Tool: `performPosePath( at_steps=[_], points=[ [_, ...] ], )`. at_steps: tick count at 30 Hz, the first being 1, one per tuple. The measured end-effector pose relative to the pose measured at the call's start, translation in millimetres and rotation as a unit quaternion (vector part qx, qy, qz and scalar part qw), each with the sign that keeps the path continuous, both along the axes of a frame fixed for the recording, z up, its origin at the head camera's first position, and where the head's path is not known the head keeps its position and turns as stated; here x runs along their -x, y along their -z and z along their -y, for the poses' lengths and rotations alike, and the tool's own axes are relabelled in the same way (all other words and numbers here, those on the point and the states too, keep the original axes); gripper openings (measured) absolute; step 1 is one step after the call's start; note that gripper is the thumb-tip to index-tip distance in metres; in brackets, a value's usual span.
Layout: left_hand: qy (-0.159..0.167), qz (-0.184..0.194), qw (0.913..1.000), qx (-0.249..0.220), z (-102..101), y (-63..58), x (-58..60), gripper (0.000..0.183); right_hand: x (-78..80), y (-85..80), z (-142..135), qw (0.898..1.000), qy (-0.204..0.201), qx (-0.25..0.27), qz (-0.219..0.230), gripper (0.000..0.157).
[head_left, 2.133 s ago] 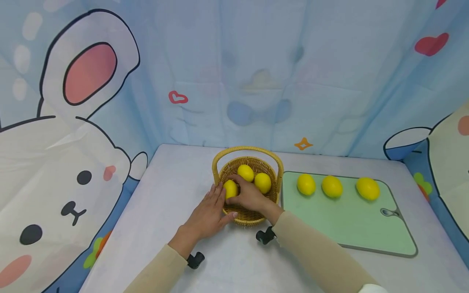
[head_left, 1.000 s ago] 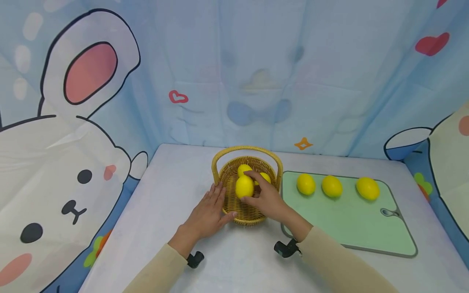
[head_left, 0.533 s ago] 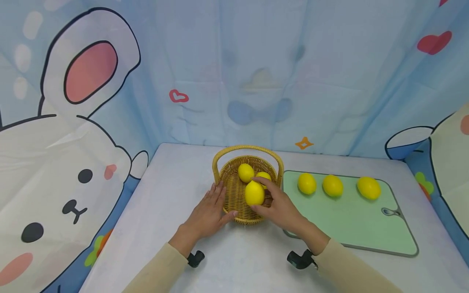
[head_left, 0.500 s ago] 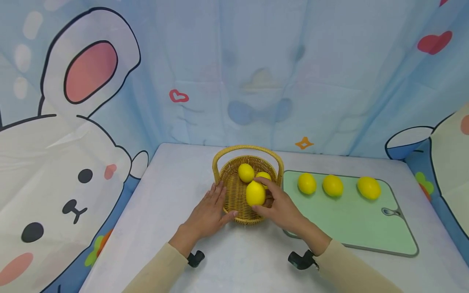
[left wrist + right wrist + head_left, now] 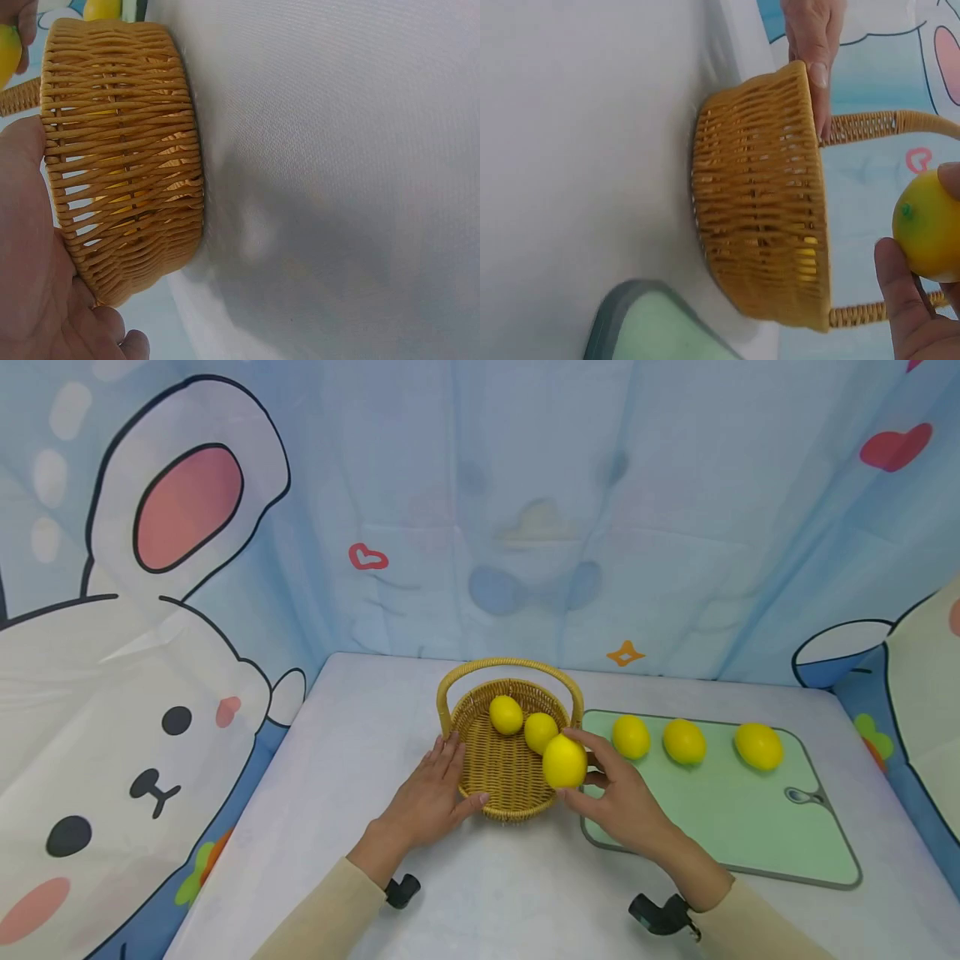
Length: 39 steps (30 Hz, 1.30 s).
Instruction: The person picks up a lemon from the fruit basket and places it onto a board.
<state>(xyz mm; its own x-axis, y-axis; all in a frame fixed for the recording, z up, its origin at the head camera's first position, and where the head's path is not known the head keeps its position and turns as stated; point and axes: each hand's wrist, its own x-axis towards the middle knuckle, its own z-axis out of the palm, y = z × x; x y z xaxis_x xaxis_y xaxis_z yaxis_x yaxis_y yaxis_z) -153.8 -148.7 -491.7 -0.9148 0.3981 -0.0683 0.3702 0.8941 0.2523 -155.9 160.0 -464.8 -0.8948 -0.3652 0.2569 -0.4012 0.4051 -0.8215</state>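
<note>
Lemon (image 5: 565,762) held above the basket's (image 5: 512,815) right rim

The right hand (image 5: 630,802) pinches the lemon between thumb and fingers, parted only as wide as the fruit. Both wrist views show the lemon in the air, higher than the rim; its green tip shows in the right wrist view. The left hand (image 5: 427,797) grasps nothing: its fingers lie nearly straight and side by side against the basket's left rim, the thumb spread apart towards the near rim.

The basket stands upright on the white table (image 5: 375,710), its handle (image 5: 510,662) arching up. Inside, towards the back, lie two lemons (image 5: 506,715). Just to the right is a green board (image 5: 720,827), with three lemons (image 5: 684,742) in a row along its far side.
</note>
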Motion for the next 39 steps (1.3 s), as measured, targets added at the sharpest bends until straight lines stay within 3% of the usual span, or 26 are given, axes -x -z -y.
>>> performPosePath(
  at_steps=[8, 19, 39],
  points=[
    [-0.004, 0.008, 1.0, 0.001, 0.2, 0.7, 0.1, 0.095, -1.7, 6.5, -31.0, 0.998, 0.051, 0.008, -0.047, 0.079],
    [-0.004, 0.003, 1.0, 0.006, -0.4, 1.6, -0.4, 0.094, -1.2, 20.4, -67.5, 0.991, 0.123, -0.051, 0.004, 0.077],
    [-0.004, 0.004, 1.0, -0.008, 0.5, 3.3, 0.5, 0.094, -0.1, 48.1, -89.4, 0.973, 0.149, -0.163, 0.062, 0.075]
  ],
)
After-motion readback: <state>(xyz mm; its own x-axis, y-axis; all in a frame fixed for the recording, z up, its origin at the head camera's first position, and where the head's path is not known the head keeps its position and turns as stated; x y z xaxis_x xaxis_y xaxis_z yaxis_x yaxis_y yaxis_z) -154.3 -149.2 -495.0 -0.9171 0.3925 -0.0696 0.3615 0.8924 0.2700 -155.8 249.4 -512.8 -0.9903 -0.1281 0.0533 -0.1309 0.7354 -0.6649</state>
